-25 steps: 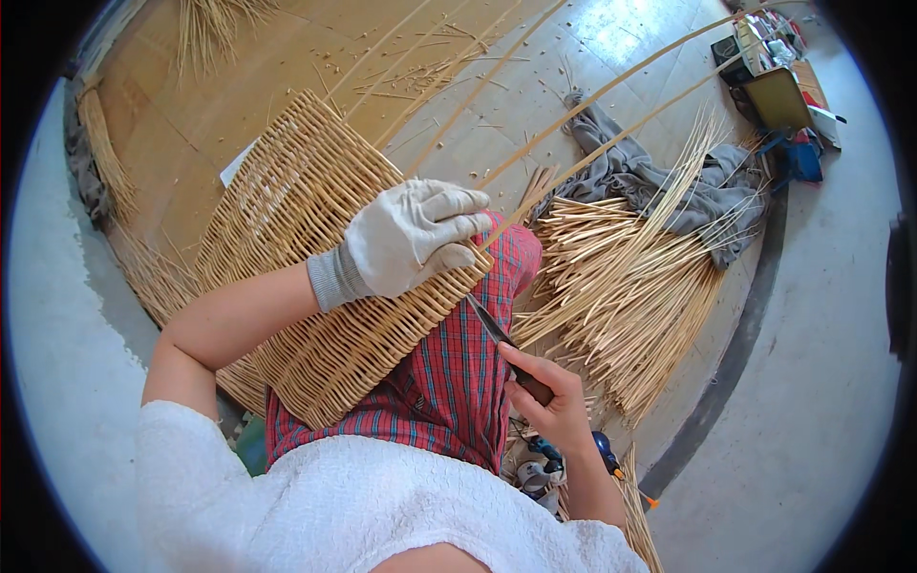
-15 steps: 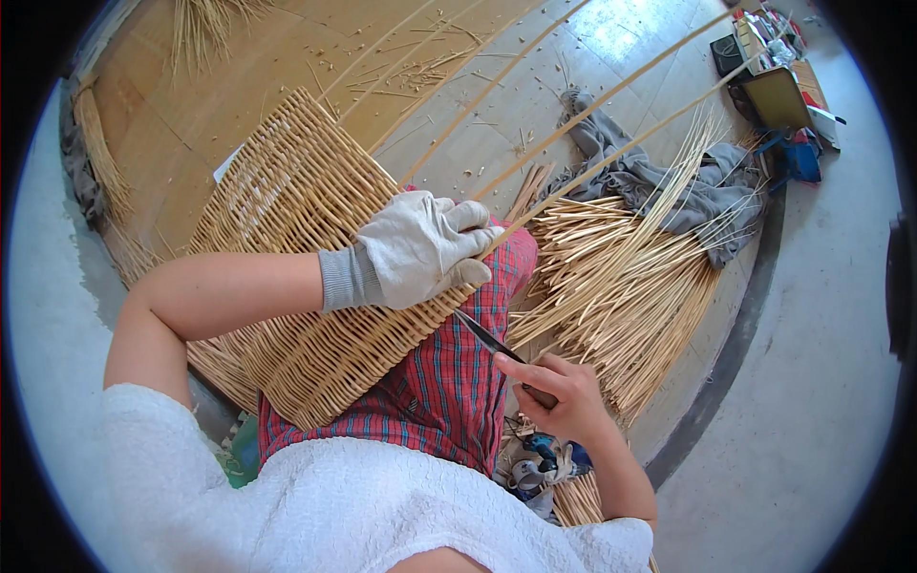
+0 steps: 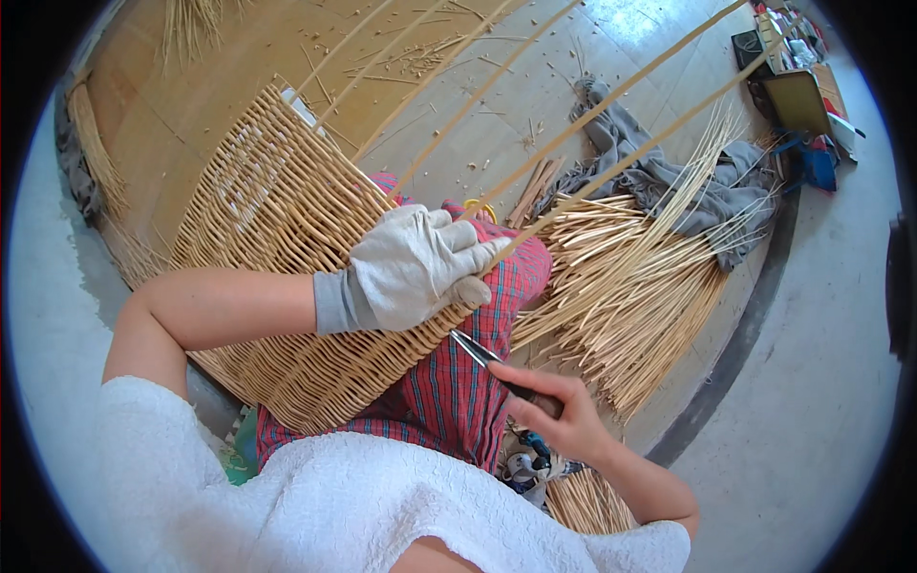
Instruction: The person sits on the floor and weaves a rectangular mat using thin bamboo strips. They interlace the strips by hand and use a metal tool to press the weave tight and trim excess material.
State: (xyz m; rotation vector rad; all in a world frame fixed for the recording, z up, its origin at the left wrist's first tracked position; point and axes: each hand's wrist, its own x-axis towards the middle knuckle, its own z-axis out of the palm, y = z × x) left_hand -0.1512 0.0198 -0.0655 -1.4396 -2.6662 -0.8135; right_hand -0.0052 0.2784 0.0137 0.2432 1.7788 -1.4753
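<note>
My left hand [image 3: 419, 266], in a pale cloth glove with a grey cuff, is closed on the right edge of the woven wicker panel [image 3: 272, 196] lying across my lap. Long pale stakes [image 3: 628, 171] extend from the panel toward the upper right. My bare right hand [image 3: 556, 413] grips a narrow pointed steel tool [image 3: 473, 351] with a dark handle, its tip at the panel's lower right edge, just below my gloved hand. Red plaid trousers [image 3: 501, 320] show under the panel.
Cut rods [image 3: 626, 320] lie at right beside a grey cloth [image 3: 630, 162]. A cluttered box [image 3: 785, 100] stands at upper right. Straw bundles [image 3: 100, 143] lie at left. Scraps [image 3: 430, 57] litter the floor [image 3: 153, 86]. Small tools [image 3: 535, 458] sit by my right thigh.
My gloved hand has shifted a little down. The panel's upper corner has moved up and left. The tool's tip sits lower and farther left, and my right forearm has swung outward to the right.
</note>
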